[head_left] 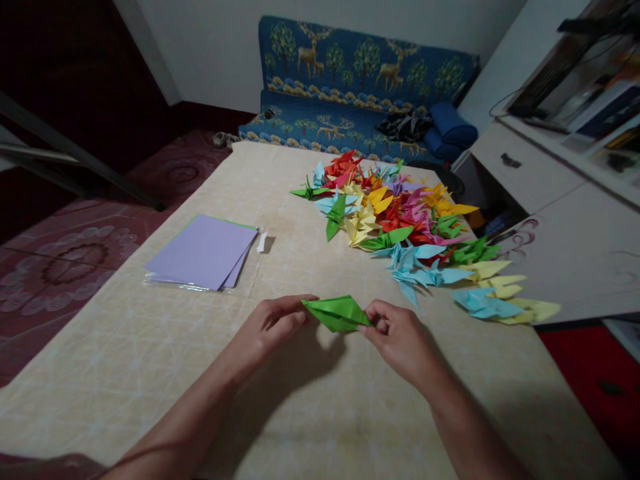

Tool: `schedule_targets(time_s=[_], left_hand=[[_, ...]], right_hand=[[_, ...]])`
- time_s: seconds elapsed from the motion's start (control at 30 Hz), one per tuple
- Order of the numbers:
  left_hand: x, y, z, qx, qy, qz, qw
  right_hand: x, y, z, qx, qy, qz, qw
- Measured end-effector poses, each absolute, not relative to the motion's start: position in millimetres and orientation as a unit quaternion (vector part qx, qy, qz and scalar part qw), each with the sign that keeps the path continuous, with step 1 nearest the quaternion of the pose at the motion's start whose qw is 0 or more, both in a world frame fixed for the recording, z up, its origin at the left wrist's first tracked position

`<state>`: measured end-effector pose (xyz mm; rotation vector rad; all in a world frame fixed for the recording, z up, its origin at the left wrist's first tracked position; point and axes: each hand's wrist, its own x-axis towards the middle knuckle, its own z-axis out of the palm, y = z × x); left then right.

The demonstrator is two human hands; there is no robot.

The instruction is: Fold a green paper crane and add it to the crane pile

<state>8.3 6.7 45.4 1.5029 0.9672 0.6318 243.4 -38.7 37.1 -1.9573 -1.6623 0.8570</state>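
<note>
A green folded paper (338,313), diamond-shaped with pointed ends and a crease along its length, is held just above the table in front of me. My right hand (400,337) pinches its right tip between thumb and curled fingers. At the other tip is my left hand (273,327), its index finger running behind the paper's upper edge and the thumb close below. Beyond my right hand, a heap of folded paper cranes (395,213) in red, yellow, pink, blue and green spreads over the table.
Purple paper sheets (205,250) lie on clear plastic at the left, beside a small white scrap (262,243). A patterned cloth covers the table (165,360). Behind it stands a blue sofa (350,87); a white cabinet (575,227) borders the right side.
</note>
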Motion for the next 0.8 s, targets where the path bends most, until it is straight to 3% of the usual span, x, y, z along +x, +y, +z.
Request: schedule_targets(time_s=[0.27,0.43,0.53,0.6,0.7,0.8], left_hand=[[22,9,19,0.62,0.439,0.277,0.589],[23,10,30,0.743,0.403,0.325,0.424],[23,11,33,0.814,0.345,0.389,0.257],[18,8,29,0.862,0.308,0.372,0.158],[2,-8,22,0.922,0.252,0.265,0.123],[-16,-29,18,0.932,0.262,0.206,0.143]], right_hand=[[243,-44,43,-0.665,-0.663,0.28,0.199],[243,-38,45,-0.629,-0.687,0.265,0.249],[241,-38,41,-0.585,-0.732,0.114,0.329],[242,-44,35,-0.549,-0.772,0.014,0.321],[247,-61,23,-0.525,-0.815,-0.014,0.245],[252,-79,19,-0.533,-0.806,-0.001,0.256]])
